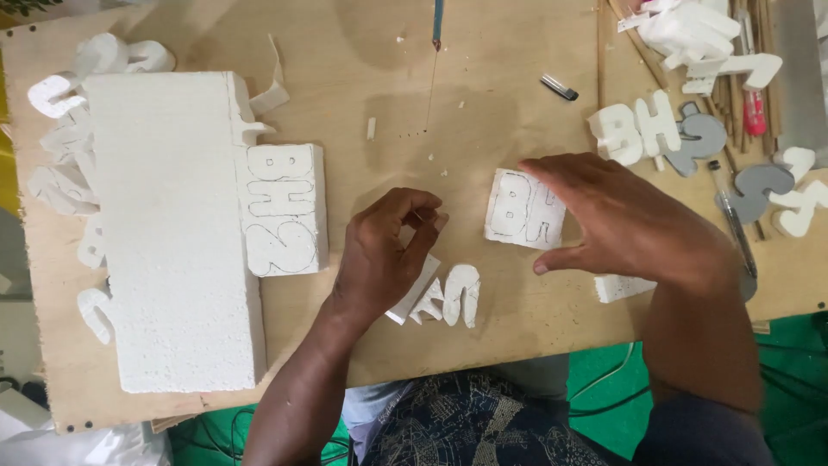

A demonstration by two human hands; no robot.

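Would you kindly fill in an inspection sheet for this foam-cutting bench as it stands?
Surface: plywood board, foam crumbs scattered.
Job's things: small foam piece with drawn outlines under right hand; large foam block at left; cut scraps by left hand.
Clutter: cut foam shapes, grey shapes, pen, sticks at right.
Hands: left hand curled, pinching; right hand spread flat.
Cables: thin vertical wire.
Surroundings: green floor.
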